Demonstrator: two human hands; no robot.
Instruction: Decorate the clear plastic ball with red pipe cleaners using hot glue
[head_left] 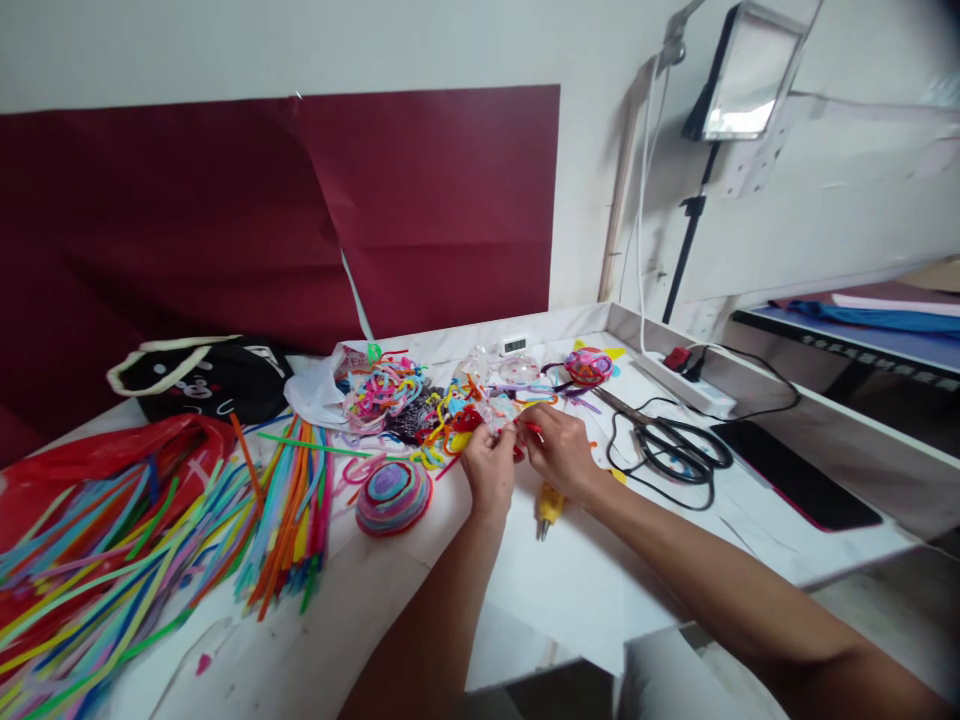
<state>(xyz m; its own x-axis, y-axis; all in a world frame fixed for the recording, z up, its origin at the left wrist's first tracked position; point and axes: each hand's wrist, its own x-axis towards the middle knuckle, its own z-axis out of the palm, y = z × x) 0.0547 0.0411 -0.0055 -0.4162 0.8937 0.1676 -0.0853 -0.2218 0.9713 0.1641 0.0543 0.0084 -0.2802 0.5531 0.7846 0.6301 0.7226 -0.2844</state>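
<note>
My left hand (pixel 491 468) and my right hand (pixel 561 450) meet at the fingertips above the white table. Both are closed in a pinch around a small red pipe cleaner piece (pixel 533 428), mostly hidden by the fingers. Just beyond them lies a tangle of bent pipe cleaners (pixel 450 405) in many colours. Below my right hand rests a yellow glue gun (pixel 550 505), its metal nozzle facing me. Left of my left hand sits a round dome coiled from striped pipe cleaners (pixel 394 497).
Straight pipe cleaners (pixel 296 510) spread over the left side, some on a red plastic bag (pixel 150 440). Behind stands a black bag (pixel 214 380). To the right lie black-handled scissors (pixel 675 445), a phone (pixel 795 475), a cable and a power strip (pixel 694 388). A raised board edges the table.
</note>
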